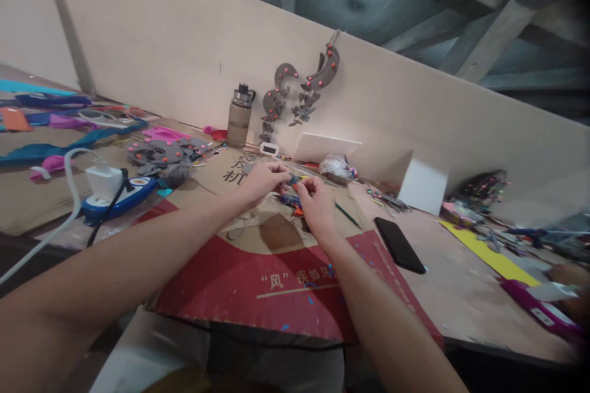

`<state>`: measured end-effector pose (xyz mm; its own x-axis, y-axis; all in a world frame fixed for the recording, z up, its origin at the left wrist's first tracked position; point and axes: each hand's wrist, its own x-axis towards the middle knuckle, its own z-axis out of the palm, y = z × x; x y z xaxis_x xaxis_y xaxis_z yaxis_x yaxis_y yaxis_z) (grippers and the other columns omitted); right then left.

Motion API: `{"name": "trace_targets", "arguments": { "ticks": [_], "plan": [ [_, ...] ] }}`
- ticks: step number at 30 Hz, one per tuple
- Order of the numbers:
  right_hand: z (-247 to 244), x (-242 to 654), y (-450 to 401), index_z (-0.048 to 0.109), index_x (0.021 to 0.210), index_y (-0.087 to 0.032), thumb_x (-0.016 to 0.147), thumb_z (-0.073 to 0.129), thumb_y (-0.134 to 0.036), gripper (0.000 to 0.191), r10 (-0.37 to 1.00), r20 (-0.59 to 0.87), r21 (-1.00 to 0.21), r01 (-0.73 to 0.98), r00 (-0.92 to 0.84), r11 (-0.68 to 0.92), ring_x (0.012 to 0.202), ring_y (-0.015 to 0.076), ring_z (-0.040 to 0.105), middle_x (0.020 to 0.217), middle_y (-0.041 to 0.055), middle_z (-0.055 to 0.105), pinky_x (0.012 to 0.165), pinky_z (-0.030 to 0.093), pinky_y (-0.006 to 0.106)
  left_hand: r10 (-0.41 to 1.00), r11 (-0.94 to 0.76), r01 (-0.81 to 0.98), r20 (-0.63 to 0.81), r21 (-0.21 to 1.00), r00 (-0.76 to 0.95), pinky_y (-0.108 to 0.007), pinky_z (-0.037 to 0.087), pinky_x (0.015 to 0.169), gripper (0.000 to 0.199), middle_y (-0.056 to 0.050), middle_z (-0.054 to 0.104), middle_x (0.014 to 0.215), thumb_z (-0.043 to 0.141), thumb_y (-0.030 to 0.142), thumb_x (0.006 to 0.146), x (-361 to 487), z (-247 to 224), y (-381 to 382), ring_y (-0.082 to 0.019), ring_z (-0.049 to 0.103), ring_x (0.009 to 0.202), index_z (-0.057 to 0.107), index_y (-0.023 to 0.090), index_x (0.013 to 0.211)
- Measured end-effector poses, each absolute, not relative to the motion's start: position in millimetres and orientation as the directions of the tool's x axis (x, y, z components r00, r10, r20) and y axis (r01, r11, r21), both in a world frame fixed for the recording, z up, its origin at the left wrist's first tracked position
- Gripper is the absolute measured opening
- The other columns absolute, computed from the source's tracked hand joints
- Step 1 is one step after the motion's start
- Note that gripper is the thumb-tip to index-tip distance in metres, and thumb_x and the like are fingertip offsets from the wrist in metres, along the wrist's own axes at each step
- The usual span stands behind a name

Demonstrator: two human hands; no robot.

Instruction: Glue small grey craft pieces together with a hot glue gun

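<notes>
Over a flattened red and tan cardboard sheet (221, 285), my left hand (265, 184) and my right hand (318, 204) meet with their fingertips almost touching. Both are closed in a pinch around a small teal and reddish piece (294, 180), too small to make out. Just below the fingers lies a cluster of blue and orange-red scraps (291, 201), partly hidden by my right hand. A dark green pencil-like stick (348, 215) rests on the cardboard right of my right hand. Thin cord loops (239, 230) lie below my left wrist.
A grey bottle (239, 120) stands by the wall, near hanging grey felt ornaments (322, 73). At left are a blue power strip (122, 198), a white cable and felt pieces. A black phone (399, 244) lies at right, with a magenta power strip (539, 307) and someone's hand (574, 285) beyond.
</notes>
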<state>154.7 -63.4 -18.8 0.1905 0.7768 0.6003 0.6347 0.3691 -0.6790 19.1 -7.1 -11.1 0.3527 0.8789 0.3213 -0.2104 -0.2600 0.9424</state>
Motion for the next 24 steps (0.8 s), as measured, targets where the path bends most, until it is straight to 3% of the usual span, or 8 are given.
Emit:
{"name": "trace_targets", "arguments": {
  "ticks": [4, 10, 13, 19, 24],
  "plan": [
    [-15.6, 153.9, -63.2, 0.056, 0.073, -0.018, 0.077, 0.053, -0.034, 0.017, 0.788, 0.558, -0.739, 0.59, 0.262, 0.327, 0.059, 0.0125, 0.051, 0.065, -0.0006, 0.058, 0.057, 0.039, 0.025, 0.874, -0.217, -0.261, 0.306, 0.941, 0.376, -0.022, 0.047, 0.051, 0.009, 0.002, 0.055, 0.058, 0.064, 0.017, 0.067, 20.1, -12.0, -7.4, -0.008, 0.055, 0.05, 0.056, 0.013, 0.069],
    [-17.8, 158.4, -57.3, 0.063, 0.09, -0.017, 0.074, 0.055, -0.037, 0.027, 0.852, 0.456, -0.837, 0.45, 0.257, 0.312, 0.062, 0.0135, 0.054, 0.069, 0.0001, 0.062, 0.059, 0.045, 0.026, 0.855, -0.201, -0.287, 0.31, 0.937, 0.416, -0.022, 0.046, 0.05, 0.01, 0.002, 0.055, 0.057, 0.064, 0.017, 0.067, 19.6, -11.8, -6.8, -0.008, 0.055, 0.05, 0.055, 0.012, 0.069],
    [-18.6, 159.9, -56.4, 0.067, 0.085, -0.016, 0.075, 0.054, -0.04, 0.029, 0.856, 0.466, -0.837, 0.428, 0.227, 0.342, 0.064, 0.0134, 0.054, 0.071, 0.0013, 0.063, 0.061, 0.045, 0.026, 0.844, -0.193, -0.299, 0.314, 0.935, 0.435, -0.021, 0.045, 0.05, 0.011, 0.002, 0.054, 0.058, 0.065, 0.017, 0.067, 20.1, -13.1, -5.9, -0.008, 0.054, 0.05, 0.055, 0.012, 0.07],
    [-15.8, 157.8, -58.7, 0.065, 0.078, -0.016, 0.073, 0.053, -0.038, 0.026, 0.852, 0.462, -0.828, 0.465, 0.247, 0.314, 0.054, 0.0103, 0.043, 0.06, -0.003, 0.053, 0.052, 0.037, 0.023, 0.836, -0.145, -0.33, 0.294, 0.933, 0.463, -0.02, 0.044, 0.05, 0.01, 0.003, 0.055, 0.057, 0.065, 0.015, 0.068, 21.8, -12.7, -8.8, -0.006, 0.053, 0.048, 0.056, 0.012, 0.07],
    [-12.5, 162.2, -58.1, 0.062, 0.072, -0.016, 0.069, 0.054, -0.033, 0.02, 0.841, 0.452, -0.839, 0.463, 0.298, 0.287, 0.056, 0.0099, 0.042, 0.061, -0.003, 0.052, 0.053, 0.034, 0.022, 0.786, -0.058, -0.298, 0.227, 0.953, 0.575, -0.024, 0.051, 0.063, 0.015, -0.004, 0.065, 0.068, 0.07, 0.018, 0.07, 18.3, -10.2, -6.8, -0.009, 0.062, 0.06, 0.062, 0.009, 0.08]
  ]
}}
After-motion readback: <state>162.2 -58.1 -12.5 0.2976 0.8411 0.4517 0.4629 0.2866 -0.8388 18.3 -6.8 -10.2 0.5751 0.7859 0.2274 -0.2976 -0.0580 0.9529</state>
